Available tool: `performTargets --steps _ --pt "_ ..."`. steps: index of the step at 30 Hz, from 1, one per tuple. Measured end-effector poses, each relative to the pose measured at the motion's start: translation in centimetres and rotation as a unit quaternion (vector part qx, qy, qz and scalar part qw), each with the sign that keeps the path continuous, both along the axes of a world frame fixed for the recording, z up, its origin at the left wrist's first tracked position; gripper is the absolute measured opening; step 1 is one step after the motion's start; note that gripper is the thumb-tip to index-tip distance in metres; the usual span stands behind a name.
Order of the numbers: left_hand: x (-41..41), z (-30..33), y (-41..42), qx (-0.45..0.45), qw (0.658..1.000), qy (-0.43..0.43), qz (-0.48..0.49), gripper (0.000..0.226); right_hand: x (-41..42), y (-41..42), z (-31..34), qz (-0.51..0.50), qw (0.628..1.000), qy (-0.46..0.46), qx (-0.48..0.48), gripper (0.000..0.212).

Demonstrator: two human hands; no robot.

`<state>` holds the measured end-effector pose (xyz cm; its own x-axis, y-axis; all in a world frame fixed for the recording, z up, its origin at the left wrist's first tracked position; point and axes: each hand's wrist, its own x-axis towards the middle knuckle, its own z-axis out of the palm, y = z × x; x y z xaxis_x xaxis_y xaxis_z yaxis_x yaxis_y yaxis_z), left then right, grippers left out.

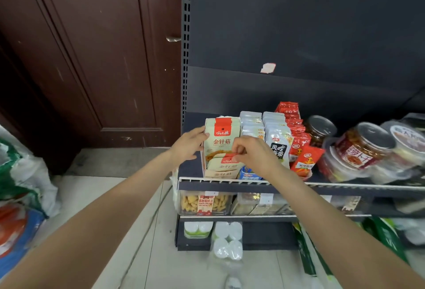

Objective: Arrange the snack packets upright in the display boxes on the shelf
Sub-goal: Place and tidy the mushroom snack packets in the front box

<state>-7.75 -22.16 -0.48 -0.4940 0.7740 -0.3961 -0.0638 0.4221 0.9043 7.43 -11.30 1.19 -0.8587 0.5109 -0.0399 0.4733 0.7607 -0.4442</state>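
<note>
Pinching with my right hand (250, 154): thumb and forefinger are closed on the red top edge of a pale green-and-red foil snack packet (226, 162) lying tilted at the front of the white cardboard display box (220, 173). Remaining fingers curl loosely above it. My left hand (188, 142) lies flat against that box's left side, fingers nearly straight, thumb touching the tall upright packet (222, 138) of the same kind standing behind the tilted one. Display box sits at the left end of the dark metal shelf (345, 191). Right of the box: upright silver-white packets (277, 141), then red-orange packets (305, 160), then clear plastic jars with foil lids (365, 144).
</note>
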Motion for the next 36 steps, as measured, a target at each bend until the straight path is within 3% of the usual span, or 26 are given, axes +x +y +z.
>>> performTargets --steps 4,10,14,17,19,22,26,31,36 --pt "0.2 0.2 -0.2 0.006 1.000 -0.005 0.000 0.041 0.7 0.6 0.7 -0.001 0.999 0.006 -0.045 0.003" --pt "0.0 1.1 -0.3 0.046 0.998 0.033 0.024 0.030 2.7 1.3 4.8 -0.094 0.971 0.221 -0.008 0.005" --pt "0.2 3.4 0.1 0.016 0.999 0.031 -0.002 0.032 3.5 1.8 7.2 -0.124 0.939 0.315 -0.064 0.009" --pt "0.1 4.8 0.3 0.040 0.997 -0.064 -0.009 0.046 4.0 1.4 8.3 -0.108 0.931 0.337 -0.091 0.011" --pt "-0.3 5.4 0.2 0.082 0.989 -0.123 0.013 0.039 4.3 1.1 8.7 -0.098 0.927 0.347 -0.105 0.013" --pt "-0.5 5.7 -0.1 0.096 0.987 -0.124 0.018 0.014 4.8 1.0 8.4 -0.098 0.925 0.360 -0.067 0.017" --pt "-0.3 5.8 -1.1 0.167 0.976 -0.138 0.015 0.036 4.8 1.0 7.1 -0.184 0.925 0.333 -0.021 0.020" --pt "0.9 5.9 -2.3 0.199 0.979 -0.003 -0.040 0.065 4.7 -0.4 6.3 -0.155 0.902 0.351 -0.197 0.027" --pt "1.5 5.7 -3.0 0.221 0.972 0.077 -0.035 0.072 5.0 -0.3 5.5 -0.121 0.910 0.327 -0.223 0.048"
